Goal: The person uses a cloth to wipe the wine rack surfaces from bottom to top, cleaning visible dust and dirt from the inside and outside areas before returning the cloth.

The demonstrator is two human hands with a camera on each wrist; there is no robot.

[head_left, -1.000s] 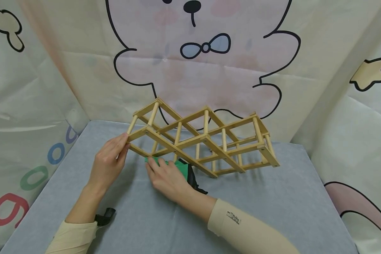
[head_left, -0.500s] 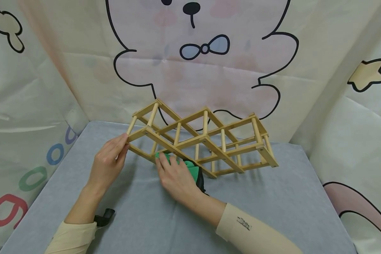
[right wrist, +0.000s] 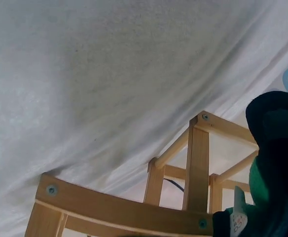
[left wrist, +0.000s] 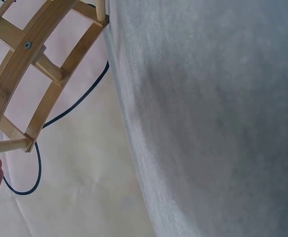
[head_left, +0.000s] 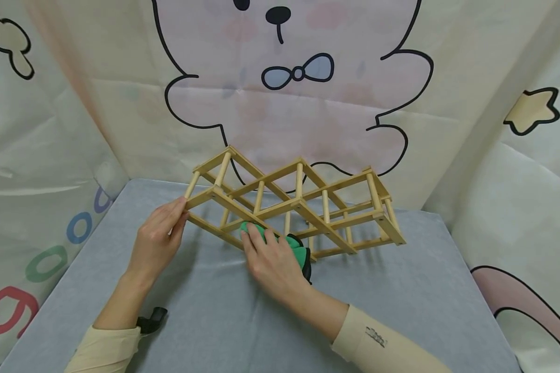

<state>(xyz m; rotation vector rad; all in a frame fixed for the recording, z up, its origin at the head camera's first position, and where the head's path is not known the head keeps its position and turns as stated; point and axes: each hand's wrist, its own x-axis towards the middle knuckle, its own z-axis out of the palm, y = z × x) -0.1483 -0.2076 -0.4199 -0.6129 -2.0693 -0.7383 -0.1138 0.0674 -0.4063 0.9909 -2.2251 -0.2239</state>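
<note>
Head view: A wooden lattice rack (head_left: 299,203) stands toward the back edge of the grey-covered table (head_left: 205,321). The left hand (head_left: 158,238) pinches its left end. The right hand (head_left: 275,261) grips a green-and-black cloth (head_left: 301,255) against the rack's lower front bar. Printing on the right sleeve (head_left: 376,336) is unreadable.

Left wrist view: a fingertip touches the rack's end.

Right wrist view: a small white label (right wrist: 238,221) on the cloth carries reddish print, too blurred to read.
</note>
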